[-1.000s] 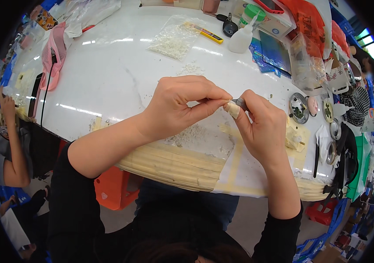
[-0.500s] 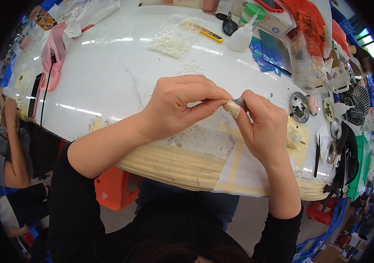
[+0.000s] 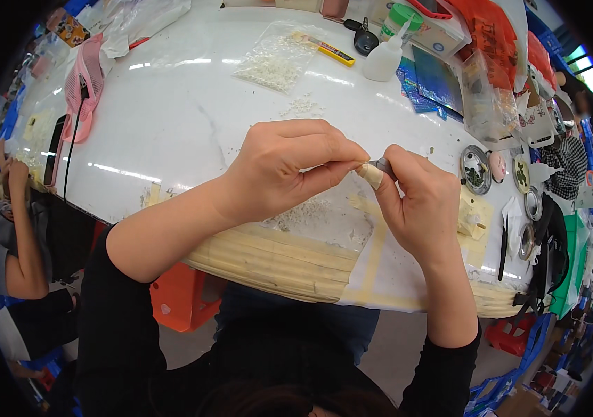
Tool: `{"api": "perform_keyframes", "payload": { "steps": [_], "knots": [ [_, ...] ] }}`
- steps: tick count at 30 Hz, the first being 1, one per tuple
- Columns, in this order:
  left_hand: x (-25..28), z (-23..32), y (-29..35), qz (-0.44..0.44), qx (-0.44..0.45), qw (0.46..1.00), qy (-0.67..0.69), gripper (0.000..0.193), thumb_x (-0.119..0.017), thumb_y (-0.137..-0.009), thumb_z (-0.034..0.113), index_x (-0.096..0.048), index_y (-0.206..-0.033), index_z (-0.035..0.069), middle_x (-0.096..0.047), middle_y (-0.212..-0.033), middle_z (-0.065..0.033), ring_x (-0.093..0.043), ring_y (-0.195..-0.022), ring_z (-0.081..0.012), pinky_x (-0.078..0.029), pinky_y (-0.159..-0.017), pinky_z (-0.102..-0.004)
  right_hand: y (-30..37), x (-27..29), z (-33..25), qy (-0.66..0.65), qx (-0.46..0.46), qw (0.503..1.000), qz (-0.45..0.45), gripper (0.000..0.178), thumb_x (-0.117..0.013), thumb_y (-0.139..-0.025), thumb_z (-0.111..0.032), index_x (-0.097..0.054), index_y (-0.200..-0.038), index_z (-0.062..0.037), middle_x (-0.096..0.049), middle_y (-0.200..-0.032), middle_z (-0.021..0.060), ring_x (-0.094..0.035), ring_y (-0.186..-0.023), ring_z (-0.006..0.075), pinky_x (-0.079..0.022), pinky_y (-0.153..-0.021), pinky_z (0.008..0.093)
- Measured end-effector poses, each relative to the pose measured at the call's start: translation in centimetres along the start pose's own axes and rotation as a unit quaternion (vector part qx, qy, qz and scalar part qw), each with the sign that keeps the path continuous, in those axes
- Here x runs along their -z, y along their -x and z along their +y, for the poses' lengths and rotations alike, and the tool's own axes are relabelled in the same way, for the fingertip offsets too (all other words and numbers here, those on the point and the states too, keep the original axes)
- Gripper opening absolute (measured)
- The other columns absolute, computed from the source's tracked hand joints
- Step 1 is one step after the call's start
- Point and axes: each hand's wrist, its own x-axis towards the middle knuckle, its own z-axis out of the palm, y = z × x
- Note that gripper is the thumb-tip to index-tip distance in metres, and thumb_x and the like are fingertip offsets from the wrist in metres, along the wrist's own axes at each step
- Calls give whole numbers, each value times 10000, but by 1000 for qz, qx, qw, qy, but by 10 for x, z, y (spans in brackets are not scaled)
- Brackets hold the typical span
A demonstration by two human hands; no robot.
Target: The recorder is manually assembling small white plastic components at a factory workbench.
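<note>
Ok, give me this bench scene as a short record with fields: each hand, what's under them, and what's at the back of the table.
left hand: left hand pinches a small cream piece at its fingertips
right hand: right hand holds a small grey tool against that piece
under the hands: loose white bits on the white table, taped front edge
back of table: clear bag of white beads, white squeeze bottle, yellow utility knife
left side: pink fan

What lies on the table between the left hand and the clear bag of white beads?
In the head view, only a small scatter of loose white beads lies between the left hand and the clear bag.
</note>
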Motion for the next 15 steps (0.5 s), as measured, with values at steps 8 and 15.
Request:
{"api": "perform_keyframes", "payload": {
  "steps": [8,15],
  "knots": [
    [-1,-1,1,3,-4,1000,-2,211,-686,-778,-70,-714,-966,22,-703,-845,-76,-653,-706,-169,-519,-599,-252,0,1,0,1,5,1000,-1,178,-710,-782,-171,-552,-763,-92,-550,-587,28,-547,-489,196,-389,-422,328],
    [0,0,0,3,-5,1000,-11,209,-689,-773,-70,-713,-958,23,-704,-833,-71,-652,-694,-163,-517,-594,-248,1,2,-1,9,6,1000,-8,180,-712,-776,-173,-550,-759,-98,-547,-585,20,-545,-487,194,-388,-418,327]
  ]
}}
